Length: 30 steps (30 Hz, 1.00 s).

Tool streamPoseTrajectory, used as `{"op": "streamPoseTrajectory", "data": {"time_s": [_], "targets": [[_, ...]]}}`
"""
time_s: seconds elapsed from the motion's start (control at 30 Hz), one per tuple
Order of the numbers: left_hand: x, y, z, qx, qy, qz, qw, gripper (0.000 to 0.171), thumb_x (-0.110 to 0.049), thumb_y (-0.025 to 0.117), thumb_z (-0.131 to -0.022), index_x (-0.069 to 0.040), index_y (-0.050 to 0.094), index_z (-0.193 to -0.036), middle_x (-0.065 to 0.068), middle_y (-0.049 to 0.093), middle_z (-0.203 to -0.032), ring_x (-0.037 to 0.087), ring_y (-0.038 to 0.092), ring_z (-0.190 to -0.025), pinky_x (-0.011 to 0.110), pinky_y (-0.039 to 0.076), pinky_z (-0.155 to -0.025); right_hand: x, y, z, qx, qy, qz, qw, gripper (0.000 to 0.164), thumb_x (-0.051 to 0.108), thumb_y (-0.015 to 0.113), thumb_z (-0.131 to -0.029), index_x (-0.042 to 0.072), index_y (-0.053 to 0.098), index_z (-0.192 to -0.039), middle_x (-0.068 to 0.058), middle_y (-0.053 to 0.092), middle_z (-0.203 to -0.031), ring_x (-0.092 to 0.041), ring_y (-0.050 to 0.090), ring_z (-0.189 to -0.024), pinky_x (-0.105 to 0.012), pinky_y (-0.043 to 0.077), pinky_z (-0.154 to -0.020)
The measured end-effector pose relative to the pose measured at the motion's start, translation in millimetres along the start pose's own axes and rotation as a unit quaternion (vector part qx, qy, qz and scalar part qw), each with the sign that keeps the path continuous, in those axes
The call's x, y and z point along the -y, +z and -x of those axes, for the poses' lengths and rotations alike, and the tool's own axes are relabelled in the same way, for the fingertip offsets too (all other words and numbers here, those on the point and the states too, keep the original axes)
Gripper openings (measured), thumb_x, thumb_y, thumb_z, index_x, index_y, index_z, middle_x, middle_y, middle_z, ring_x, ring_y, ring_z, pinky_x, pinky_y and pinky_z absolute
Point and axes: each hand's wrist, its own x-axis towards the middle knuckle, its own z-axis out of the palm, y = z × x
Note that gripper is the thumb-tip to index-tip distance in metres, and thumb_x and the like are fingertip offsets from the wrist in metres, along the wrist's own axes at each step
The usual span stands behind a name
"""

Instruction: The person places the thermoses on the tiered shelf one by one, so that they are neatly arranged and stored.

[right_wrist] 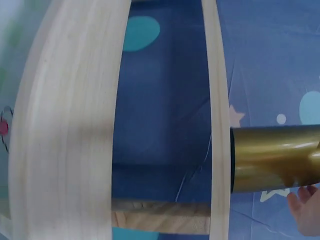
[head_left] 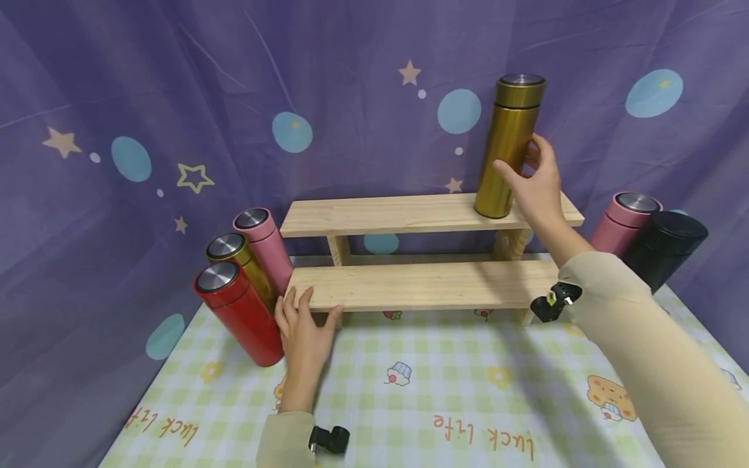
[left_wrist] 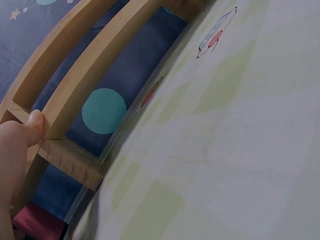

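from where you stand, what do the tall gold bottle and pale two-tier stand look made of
Tall gold cylindrical bottle: probably metal, with a satiny metallic finish, judging by its soft bright streaks. Pale two-tier wooden stand: wood, seemingly unpainted; grain shows along its boards.

The worktop (head_left: 433, 396) has a green-and-white checked surface and carries a two-tier wooden shelf (head_left: 409, 286) along its far side. Left of the shelf, a red bottle (head_left: 248, 322), a left gold bottle (head_left: 257, 276) and a left pink bottle (head_left: 272, 250) form a row; right of it are a right pink bottle (head_left: 616, 225) and a black bottle (head_left: 663, 250). The upper board (head_left: 380, 214) bears a further gold bottle (head_left: 506, 153), base down, near its right end.
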Motion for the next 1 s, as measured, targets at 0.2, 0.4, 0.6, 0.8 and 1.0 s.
{"op": "streamPoseTrajectory", "data": {"time_s": [0.2,0.4,0.6,0.8,1.0], "targets": [[0.1,-0.1,0.0,0.001,0.001,-0.002,1.0,0.074,-0.054,0.07,-0.087,-0.015,0.045,-0.145,0.012,0.02,-0.16,0.034,0.004,-0.148,0.066,0.03,-0.105,-4.7,-7.6,15.2,0.009,0.026,-0.019,0.999,0.079,0.041,0.068,-0.092,0.013,0.029,-0.155,-0.012,0.043,-0.149,-0.021,0.042,-0.135,-0.032,0.034,-0.11],[-0.6,-0.7,0.3,-0.003,0.002,-0.001,1.0,0.075,-0.054,0.07,-0.087,-0.014,0.045,-0.145,0.012,0.021,-0.159,0.034,0.004,-0.148,0.065,0.029,-0.105,-11.2,-17.6,33.8,0.019,0.015,-0.031,0.999,0.076,0.039,0.069,-0.093,0.017,0.031,-0.154,-0.008,0.046,-0.147,-0.019,0.042,-0.135,-0.034,0.037,-0.106],[0.0,0.1,0.0,0.001,0.002,0.001,1.0,0.075,-0.053,0.07,-0.087,-0.014,0.045,-0.145,0.013,0.021,-0.159,0.035,0.004,-0.148,0.065,0.028,-0.106,-18.6,-29.0,51.9,0.009,-0.001,-0.027,1.0,0.067,0.032,0.07,-0.093,0.016,0.039,-0.151,-0.004,0.055,-0.139,-0.016,0.05,-0.127,-0.028,0.041,-0.098],[0.1,0.0,-0.2,0.003,0.0,-0.001,1.0,0.074,-0.054,0.069,-0.088,-0.014,0.045,-0.146,0.013,0.021,-0.16,0.035,0.003,-0.148,0.065,0.028,-0.107,-27.2,-42.8,73.4,0.013,-0.02,-0.027,0.999,0.063,0.023,0.07,-0.094,0.014,0.042,-0.149,0.005,0.06,-0.131,-0.011,0.055,-0.12,-0.015,0.043,-0.092],[0.0,0.0,-0.3,0.005,-0.001,0.0,1.0,0.074,-0.053,0.069,-0.088,-0.014,0.045,-0.146,0.013,0.02,-0.16,0.035,0.003,-0.148,0.065,0.027,-0.107,-34.5,-54.9,96.5,0.012,-0.02,-0.048,0.999,0.059,0.015,0.07,-0.094,0.014,0.045,-0.147,0.007,0.061,-0.128,-0.006,0.056,-0.116,-0.011,0.042,-0.09]]}}
